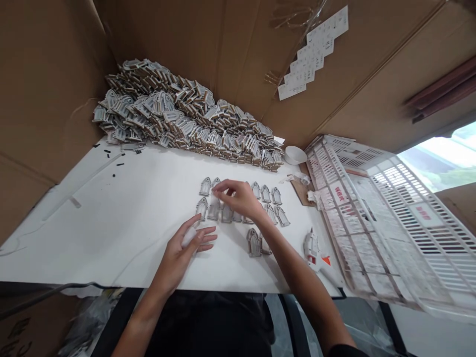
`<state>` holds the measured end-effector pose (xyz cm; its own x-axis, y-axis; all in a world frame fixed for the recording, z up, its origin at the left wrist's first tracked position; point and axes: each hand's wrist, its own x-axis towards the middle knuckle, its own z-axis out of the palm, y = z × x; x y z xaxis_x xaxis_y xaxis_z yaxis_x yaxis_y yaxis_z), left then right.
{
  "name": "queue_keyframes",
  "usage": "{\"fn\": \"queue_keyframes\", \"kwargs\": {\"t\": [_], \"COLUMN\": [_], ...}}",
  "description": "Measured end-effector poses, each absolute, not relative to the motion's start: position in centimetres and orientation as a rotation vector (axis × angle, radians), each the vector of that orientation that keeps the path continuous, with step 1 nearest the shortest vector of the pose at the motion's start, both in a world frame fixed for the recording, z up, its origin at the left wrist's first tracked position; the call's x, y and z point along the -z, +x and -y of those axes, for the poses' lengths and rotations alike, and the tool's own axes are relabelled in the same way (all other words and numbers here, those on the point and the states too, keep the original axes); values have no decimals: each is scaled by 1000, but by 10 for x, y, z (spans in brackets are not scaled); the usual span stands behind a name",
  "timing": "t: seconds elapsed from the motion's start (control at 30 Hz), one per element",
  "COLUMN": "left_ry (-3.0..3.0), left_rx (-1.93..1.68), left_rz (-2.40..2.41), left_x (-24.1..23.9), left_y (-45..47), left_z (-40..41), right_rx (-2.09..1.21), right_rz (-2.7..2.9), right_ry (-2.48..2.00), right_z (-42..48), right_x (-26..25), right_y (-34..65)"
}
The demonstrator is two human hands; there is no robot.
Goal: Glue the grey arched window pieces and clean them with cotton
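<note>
My left hand is low over the white table, a whitish translucent piece held between thumb and palm while the other fingers reach out to the right. My right hand is above rows of small grey arched window frames, thumb and forefinger pinched near a frame in the back row. What the pinch holds, if anything, is too small to make out. The right hand and forearm hide part of both rows. Nearest my left fingertips is an arched frame in the front row. Closer to me lies another frame, partly overlapping one beside it.
A long heap of arched frames lies against the cardboard wall. On the right are a white plastic crate, a glue gun with an orange part, and a white bowl. Small black scraps lie at left.
</note>
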<state>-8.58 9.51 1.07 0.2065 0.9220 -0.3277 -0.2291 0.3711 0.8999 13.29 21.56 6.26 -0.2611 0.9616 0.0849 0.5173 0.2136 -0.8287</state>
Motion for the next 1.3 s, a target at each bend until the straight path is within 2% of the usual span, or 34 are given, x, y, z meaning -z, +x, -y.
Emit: {"fn": "queue_keyframes", "kwargs": {"t": [0.1,0.23,0.5,0.8,1.3], "left_ry": [824,818,816,812,813], "left_rx": [-948,-956,-961,-960,-969], "left_rz": [-1061,-1072,-1063,-1065,-1057], "left_x": [-10,-14,-16,-17,-12], "left_y": [-86,-85,-85,-86,-88], "left_z": [-96,-96,-94,-94,-92], "right_rx": [-573,-469,-452,-616,-425], "right_rz": [1814,1826,1844,1815,1947], "right_ry": [-1562,-1578,-1562,-1563,-1585], "right_z": [-237,-252,-259,-265,-265], "right_x": [-58,-46,-32,-37,-32], "right_y": [138,134,139,170,137]}}
